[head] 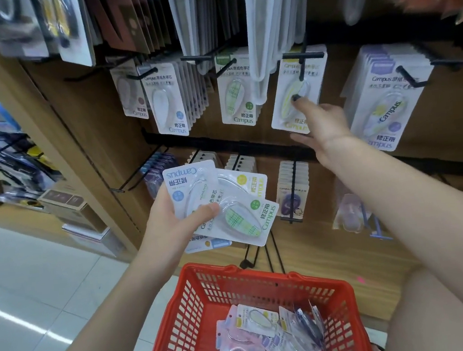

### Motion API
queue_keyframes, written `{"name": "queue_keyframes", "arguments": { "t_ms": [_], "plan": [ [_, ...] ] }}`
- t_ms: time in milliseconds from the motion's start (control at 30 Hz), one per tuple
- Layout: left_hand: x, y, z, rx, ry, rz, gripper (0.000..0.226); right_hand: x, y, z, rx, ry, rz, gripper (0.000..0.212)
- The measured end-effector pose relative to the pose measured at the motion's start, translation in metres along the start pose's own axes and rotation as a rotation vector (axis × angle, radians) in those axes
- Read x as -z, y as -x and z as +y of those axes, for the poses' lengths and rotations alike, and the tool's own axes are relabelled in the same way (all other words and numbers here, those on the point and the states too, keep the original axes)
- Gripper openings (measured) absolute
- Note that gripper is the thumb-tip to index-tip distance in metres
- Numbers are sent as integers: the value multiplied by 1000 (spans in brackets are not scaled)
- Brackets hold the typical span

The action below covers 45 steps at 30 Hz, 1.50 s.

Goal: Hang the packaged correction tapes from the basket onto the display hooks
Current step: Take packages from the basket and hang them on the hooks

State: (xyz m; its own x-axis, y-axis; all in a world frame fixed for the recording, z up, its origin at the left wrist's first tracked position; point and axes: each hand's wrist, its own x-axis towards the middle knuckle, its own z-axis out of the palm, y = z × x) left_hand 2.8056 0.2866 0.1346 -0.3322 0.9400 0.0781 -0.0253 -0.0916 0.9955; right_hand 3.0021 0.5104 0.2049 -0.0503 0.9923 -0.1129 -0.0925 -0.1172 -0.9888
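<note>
My left hand [178, 221] grips a fan of several packaged correction tapes [227, 204], white cards with blue, yellow and green plaid labels. My right hand [319, 123] reaches up to a yellow-striped correction tape pack [297, 94] that hangs on a black display hook [302, 56]; its thumb presses the front of the pack and its fingers lie behind the lower edge. The red basket [187, 308] sits low in front of me with several more packs [270, 334] inside, pink, purple and yellow.
Other hooks carry rows of Campus tapes: white-blue ones [168, 102] to the left, green plaid ones [236, 92] in the middle, purple ones [382, 96] at the right. Lower hooks [294, 186] hold further packs. Tiled floor lies to the left.
</note>
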Motion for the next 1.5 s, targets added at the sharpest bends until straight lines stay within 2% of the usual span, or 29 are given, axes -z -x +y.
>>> {"name": "queue_keyframes", "arguments": {
  "t_ms": [67, 167, 267, 400, 467, 533, 633, 767, 1000, 1167, 1333, 1500],
  "plan": [
    [0, -1, 0, 0, 15, -11, 53, 0, 1, 3, -45, -7, -23, 65],
    [-3, -3, 1, 6, 29, -25, 54, 4, 25, 15, -149, 100, -45, 74],
    [-5, -6, 0, 13, 40, -45, 55, 10, 64, 36, -168, 155, -122, 61],
    [-6, -8, -1, 39, 85, -64, 61, 12, 104, 47, -141, 220, -525, 59],
    [-7, -8, -1, 55, 96, -66, 68, 15, 112, 52, -107, 292, -627, 66],
    [-8, -7, 0, 66, 105, -71, 72, 19, 112, 58, -117, 243, -630, 62],
    [-11, -6, 1, 85, 101, -84, 73, 24, 111, 64, -111, 198, -613, 46],
    [-14, -5, 1, 88, 96, -92, 65, 28, 114, 70, -84, 157, -583, 38],
    [-17, -6, 2, 108, 107, -77, 64, 24, 123, 74, -209, 3, -541, 23],
    [-11, -9, 0, 114, 126, -70, 60, 21, 120, 77, -154, 25, -444, 33],
    [-7, -14, -5, 140, 207, -28, 55, 23, 119, 88, -116, -36, -437, 11],
    [-10, -14, -5, 142, 224, -18, 48, 24, 121, 94, -140, -76, -457, 23]
  ]
}}
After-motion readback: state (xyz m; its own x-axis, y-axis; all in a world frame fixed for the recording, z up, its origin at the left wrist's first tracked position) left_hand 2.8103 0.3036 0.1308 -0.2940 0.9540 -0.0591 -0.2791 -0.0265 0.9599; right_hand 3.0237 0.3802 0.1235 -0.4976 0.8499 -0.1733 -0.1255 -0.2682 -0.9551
